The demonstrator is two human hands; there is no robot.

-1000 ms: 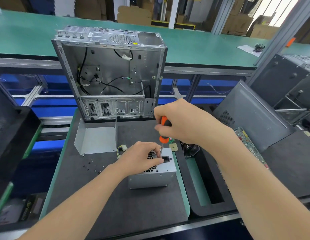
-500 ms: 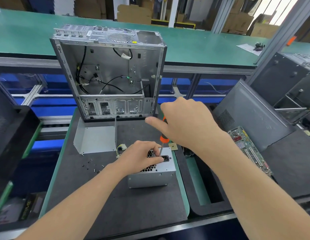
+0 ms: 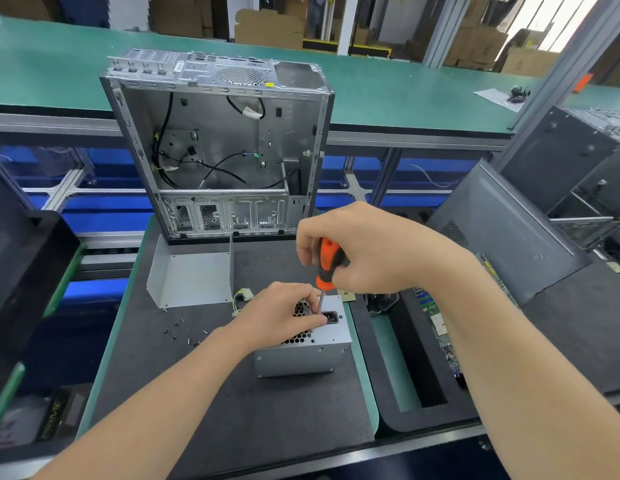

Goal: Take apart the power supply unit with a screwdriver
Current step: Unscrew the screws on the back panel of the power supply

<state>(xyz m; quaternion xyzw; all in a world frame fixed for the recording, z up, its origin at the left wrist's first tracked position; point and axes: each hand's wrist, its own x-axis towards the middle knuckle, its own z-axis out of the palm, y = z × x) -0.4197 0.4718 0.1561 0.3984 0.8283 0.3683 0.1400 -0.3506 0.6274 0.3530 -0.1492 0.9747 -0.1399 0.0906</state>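
bare matt metal power supply (image 3: 301, 355); glossy orange plastic screwdriver (image 3: 327, 263); matt dark mat (image 3: 232, 410).

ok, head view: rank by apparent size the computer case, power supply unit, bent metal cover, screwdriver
1. Largest: computer case, though farthest.
2-3. The bent metal cover and power supply unit look alike; the unit is nearer and partly under the left hand, so unranked.
4. Smallest: screwdriver, in the right hand.

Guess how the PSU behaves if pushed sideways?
Power supply unit: sheet-metal box lying flat on the mat, so probably slides rather than tips. The left hand on top likely braces it against the screwdriver. Its wires look floppy.
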